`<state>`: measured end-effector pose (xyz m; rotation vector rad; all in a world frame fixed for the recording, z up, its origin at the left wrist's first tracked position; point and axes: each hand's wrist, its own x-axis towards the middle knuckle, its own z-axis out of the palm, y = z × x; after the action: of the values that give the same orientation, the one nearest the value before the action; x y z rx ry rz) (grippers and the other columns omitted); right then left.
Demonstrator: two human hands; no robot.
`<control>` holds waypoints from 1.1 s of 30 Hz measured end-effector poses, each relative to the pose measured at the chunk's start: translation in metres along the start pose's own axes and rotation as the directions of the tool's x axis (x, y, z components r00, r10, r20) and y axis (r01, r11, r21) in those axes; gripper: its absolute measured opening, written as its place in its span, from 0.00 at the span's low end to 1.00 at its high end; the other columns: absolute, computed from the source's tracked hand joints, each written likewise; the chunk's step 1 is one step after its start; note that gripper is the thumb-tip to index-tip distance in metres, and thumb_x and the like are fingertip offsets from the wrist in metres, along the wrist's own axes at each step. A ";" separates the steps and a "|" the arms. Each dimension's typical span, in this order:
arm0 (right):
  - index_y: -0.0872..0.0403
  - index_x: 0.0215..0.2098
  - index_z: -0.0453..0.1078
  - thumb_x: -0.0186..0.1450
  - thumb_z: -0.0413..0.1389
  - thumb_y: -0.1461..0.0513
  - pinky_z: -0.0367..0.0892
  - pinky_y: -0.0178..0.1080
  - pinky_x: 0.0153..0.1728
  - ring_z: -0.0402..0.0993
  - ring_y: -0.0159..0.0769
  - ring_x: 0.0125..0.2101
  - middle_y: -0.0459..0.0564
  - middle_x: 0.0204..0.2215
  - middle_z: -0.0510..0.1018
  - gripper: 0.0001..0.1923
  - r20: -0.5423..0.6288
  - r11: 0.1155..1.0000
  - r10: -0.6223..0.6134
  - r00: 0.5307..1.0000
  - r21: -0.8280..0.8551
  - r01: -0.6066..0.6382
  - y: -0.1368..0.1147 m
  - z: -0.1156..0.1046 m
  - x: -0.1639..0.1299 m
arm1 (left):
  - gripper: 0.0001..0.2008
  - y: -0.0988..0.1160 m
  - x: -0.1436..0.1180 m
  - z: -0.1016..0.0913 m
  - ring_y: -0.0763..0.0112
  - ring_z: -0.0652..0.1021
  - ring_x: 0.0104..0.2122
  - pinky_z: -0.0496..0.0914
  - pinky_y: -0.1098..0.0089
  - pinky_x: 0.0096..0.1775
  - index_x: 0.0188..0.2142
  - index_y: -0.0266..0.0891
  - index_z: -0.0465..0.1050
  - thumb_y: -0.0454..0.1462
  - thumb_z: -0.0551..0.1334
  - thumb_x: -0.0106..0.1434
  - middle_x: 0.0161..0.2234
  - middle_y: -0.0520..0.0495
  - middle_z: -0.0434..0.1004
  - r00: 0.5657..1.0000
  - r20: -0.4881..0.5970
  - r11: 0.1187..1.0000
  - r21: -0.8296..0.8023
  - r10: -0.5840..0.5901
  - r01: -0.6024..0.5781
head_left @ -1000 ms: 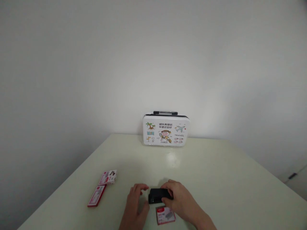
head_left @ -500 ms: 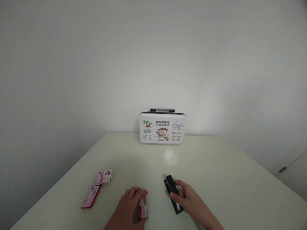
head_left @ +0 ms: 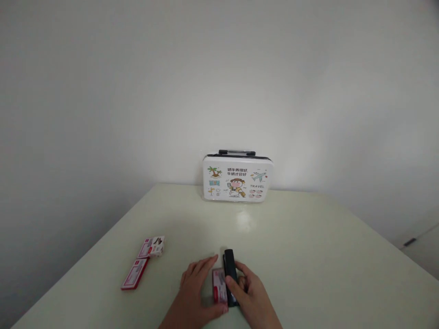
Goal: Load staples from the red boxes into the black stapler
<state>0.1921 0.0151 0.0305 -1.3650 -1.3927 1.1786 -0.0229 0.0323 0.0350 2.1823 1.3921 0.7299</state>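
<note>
In the head view, my right hand [head_left: 252, 292] is closed around a black stapler [head_left: 229, 265], thumb on top and fingers along its right side. The stapler lies lengthwise right beside a small red and white box [head_left: 219, 287]. Over to the left of that box is my left hand [head_left: 195, 288], its fingers stretched out and apart. Its thumb is at the box's near end and its index fingertip is close to the far end. Whether the index finger touches the box, I cannot tell.
Two more boxes lie on the left of the pale table [head_left: 291, 246]: a red and white one [head_left: 135, 273] and, touching its far end, a white and pink one [head_left: 151, 246]. A white cartoon-printed case [head_left: 238, 178] with a black handle stands against the wall.
My right hand has brought the stapler left, up against the small box, and turned it straighter. My left hand's fingers have spread from their grip on the box. The view has shifted slightly.
</note>
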 end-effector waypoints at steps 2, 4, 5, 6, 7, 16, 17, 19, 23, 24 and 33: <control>0.57 0.61 0.68 0.66 0.56 0.41 0.53 0.35 0.26 0.57 0.32 0.23 0.37 0.21 0.57 0.36 -0.035 1.000 -0.003 0.999 -0.029 0.002 0.002 0.001 -0.003 | 0.28 -0.015 -0.007 -0.022 0.53 0.68 0.60 0.61 0.51 0.62 0.63 0.51 0.65 0.50 0.62 0.66 0.61 0.45 0.70 0.974 -0.214 0.994 0.052 -0.080 0.093; 0.57 0.61 0.68 0.67 0.55 0.41 0.53 0.35 0.26 0.56 0.32 0.23 0.37 0.21 0.57 0.35 -0.053 0.999 -0.003 0.999 -0.041 0.001 0.004 0.003 -0.005 | 0.22 -0.038 -0.018 -0.050 0.51 0.70 0.57 0.62 0.49 0.60 0.58 0.45 0.69 0.51 0.53 0.70 0.57 0.42 0.72 0.842 -0.491 0.940 0.120 -0.224 0.320; 0.57 0.60 0.68 0.67 0.55 0.41 0.53 0.35 0.26 0.56 0.32 0.23 0.37 0.21 0.56 0.35 -0.057 0.999 -0.001 0.998 -0.043 -0.001 0.004 0.004 -0.005 | 0.25 -0.051 -0.024 -0.063 0.47 0.71 0.55 0.63 0.46 0.58 0.58 0.43 0.69 0.53 0.52 0.70 0.56 0.39 0.71 0.720 -0.620 0.860 0.139 -0.311 0.492; 0.57 0.60 0.68 0.67 0.55 0.41 0.53 0.35 0.26 0.56 0.32 0.23 0.37 0.21 0.56 0.35 -0.061 0.999 0.000 0.998 -0.045 -0.003 0.004 0.004 -0.006 | 0.28 -0.063 -0.031 -0.075 0.42 0.70 0.55 0.65 0.44 0.55 0.60 0.42 0.67 0.56 0.51 0.69 0.57 0.37 0.69 0.618 -0.684 0.762 0.141 -0.386 0.632; 0.57 0.60 0.68 0.66 0.55 0.41 0.53 0.35 0.26 0.56 0.32 0.23 0.37 0.21 0.56 0.35 -0.063 0.999 0.002 0.998 -0.046 -0.005 0.004 0.005 -0.006 | 0.31 -0.075 -0.038 -0.085 0.40 0.70 0.54 0.68 0.44 0.52 0.62 0.42 0.65 0.57 0.50 0.69 0.57 0.36 0.68 0.587 -0.683 0.698 0.156 -0.435 0.699; 0.58 0.60 0.67 0.67 0.55 0.40 0.53 0.36 0.26 0.57 0.33 0.23 0.37 0.21 0.57 0.36 -0.061 0.996 0.011 0.998 -0.085 -0.016 0.008 0.005 -0.003 | 0.39 -0.067 -0.064 -0.065 0.46 0.73 0.58 0.67 0.50 0.56 0.66 0.48 0.64 0.59 0.63 0.59 0.57 0.39 0.72 0.918 -0.083 0.877 0.273 -0.388 0.396; 0.58 0.60 0.67 0.67 0.55 0.40 0.54 0.36 0.26 0.57 0.33 0.23 0.37 0.21 0.57 0.36 -0.059 0.996 0.012 0.998 -0.090 -0.017 0.008 0.006 -0.003 | 0.41 -0.060 -0.062 -0.060 0.45 0.71 0.60 0.65 0.49 0.59 0.66 0.49 0.64 0.57 0.67 0.56 0.60 0.39 0.71 0.928 -0.036 0.899 0.239 -0.371 0.368; 0.58 0.59 0.67 0.67 0.54 0.40 0.54 0.36 0.26 0.58 0.33 0.23 0.36 0.20 0.57 0.35 -0.058 0.994 0.014 0.998 -0.103 -0.020 0.008 0.006 -0.002 | 0.39 -0.047 -0.055 -0.053 0.46 0.71 0.61 0.64 0.49 0.60 0.63 0.50 0.67 0.52 0.70 0.53 0.60 0.40 0.71 0.948 0.018 0.936 0.166 -0.318 0.311; 0.58 0.58 0.68 0.67 0.54 0.41 0.53 0.36 0.25 0.58 0.33 0.23 0.36 0.20 0.57 0.34 -0.062 0.995 -0.003 0.998 -0.104 -0.004 0.004 0.005 -0.002 | 0.31 -0.016 -0.029 -0.045 0.53 0.73 0.58 0.68 0.55 0.59 0.61 0.48 0.69 0.42 0.67 0.57 0.58 0.42 0.71 0.990 -0.022 0.990 -0.011 -0.140 0.140; 0.58 0.58 0.68 0.67 0.54 0.41 0.53 0.35 0.25 0.58 0.32 0.22 0.36 0.20 0.57 0.34 -0.062 0.995 -0.007 0.998 -0.101 0.000 0.003 0.005 -0.003 | 0.31 -0.007 -0.021 -0.042 0.54 0.72 0.59 0.67 0.55 0.59 0.61 0.48 0.68 0.39 0.66 0.57 0.59 0.42 0.70 0.996 -0.026 0.995 -0.043 -0.090 0.089; 0.56 0.58 0.69 0.69 0.54 0.43 0.55 0.36 0.26 0.62 0.34 0.23 0.38 0.21 0.63 0.31 -0.116 0.991 -0.040 0.992 -0.132 0.025 -0.009 0.007 -0.009 | 0.42 0.025 0.013 -0.020 0.50 0.68 0.60 0.63 0.50 0.62 0.66 0.52 0.62 0.44 0.73 0.53 0.63 0.45 0.69 0.986 0.146 0.996 -0.018 0.084 -0.082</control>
<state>0.1836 0.0062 0.0387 -1.4725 -1.4218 0.9835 -0.0140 0.0361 0.0679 2.2468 1.2269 0.5923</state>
